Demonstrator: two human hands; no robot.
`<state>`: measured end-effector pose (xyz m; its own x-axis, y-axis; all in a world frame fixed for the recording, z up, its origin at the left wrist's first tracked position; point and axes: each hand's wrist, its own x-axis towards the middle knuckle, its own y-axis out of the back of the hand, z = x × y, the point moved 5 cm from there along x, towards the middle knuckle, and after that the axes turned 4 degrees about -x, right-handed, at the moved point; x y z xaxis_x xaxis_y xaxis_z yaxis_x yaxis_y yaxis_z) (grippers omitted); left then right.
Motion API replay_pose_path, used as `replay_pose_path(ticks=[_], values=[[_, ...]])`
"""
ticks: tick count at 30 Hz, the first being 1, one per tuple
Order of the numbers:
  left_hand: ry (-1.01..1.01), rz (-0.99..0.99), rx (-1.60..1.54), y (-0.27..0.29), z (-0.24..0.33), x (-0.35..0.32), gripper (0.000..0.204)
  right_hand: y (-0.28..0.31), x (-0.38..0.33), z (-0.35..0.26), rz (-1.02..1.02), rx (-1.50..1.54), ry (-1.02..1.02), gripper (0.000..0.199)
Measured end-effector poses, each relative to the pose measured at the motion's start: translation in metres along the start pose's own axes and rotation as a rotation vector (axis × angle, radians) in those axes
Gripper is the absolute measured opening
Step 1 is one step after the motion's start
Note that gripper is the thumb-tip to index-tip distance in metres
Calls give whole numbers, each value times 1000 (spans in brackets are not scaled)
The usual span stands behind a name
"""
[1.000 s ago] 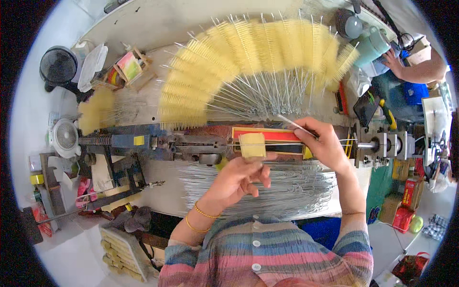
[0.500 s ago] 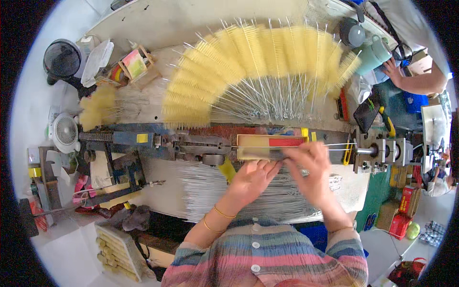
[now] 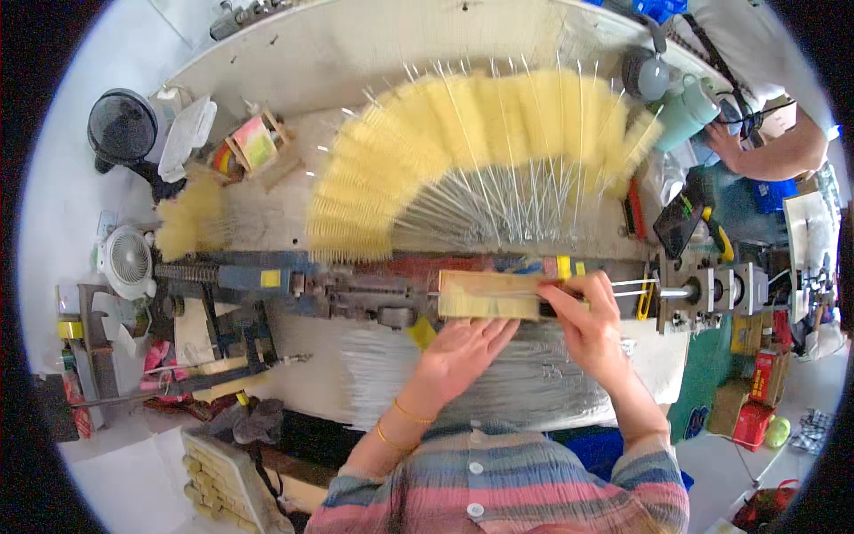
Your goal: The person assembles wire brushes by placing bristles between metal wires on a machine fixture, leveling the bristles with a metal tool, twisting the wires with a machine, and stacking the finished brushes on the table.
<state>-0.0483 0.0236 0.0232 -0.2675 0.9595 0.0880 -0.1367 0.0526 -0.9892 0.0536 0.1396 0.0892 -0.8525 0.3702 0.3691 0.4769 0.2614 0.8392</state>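
**Head view: yellow fibre block going onto the twisting machine**

Nearest to you, your striped sleeves are reaching forward over a bed of loose steel wires point(image 3: 534, 378) that are lying across the bench just under your wrists. Your left hand point(image 3: 458, 351) is spreading flat, palm open and fingers wide, with the fingertips pressing against the near edge of the yellow fibre block point(image 3: 489, 295). Your right hand point(image 3: 583, 320) is curling its fingers over the right end of that block, gripping it there beside the small yellow clips.

The block is lying lengthwise on the machine rail point(image 3: 356, 294), directly ahead of both hands, the left touching its front, the right holding its end; just to the right, the spindle point(image 3: 703, 292) is waiting. Judging by this, you are seating one charge of fibre, and the twisting of this piece is not yet done.

Farther off, a broad fan of finished yellow brushes point(image 3: 480, 151) is piling up behind the rail, so many are made, while the wire bed suggests plenty are left. Beyond, at the far right, another person's arm point(image 3: 774, 151) is working near a green jug point(image 3: 689, 111).
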Motion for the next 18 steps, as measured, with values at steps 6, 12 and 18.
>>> replay_pose_path(ticks=[6,12,18], values=[[-43,77,202,-5,-5,-13,74,-8,13,-17,104,115,111,34],[18,287,157,6,-11,-7,101,13,8,0,97,130,-6,32],[-9,391,55,5,-11,-2,104,22,10,24,-80,167,-113,26]])
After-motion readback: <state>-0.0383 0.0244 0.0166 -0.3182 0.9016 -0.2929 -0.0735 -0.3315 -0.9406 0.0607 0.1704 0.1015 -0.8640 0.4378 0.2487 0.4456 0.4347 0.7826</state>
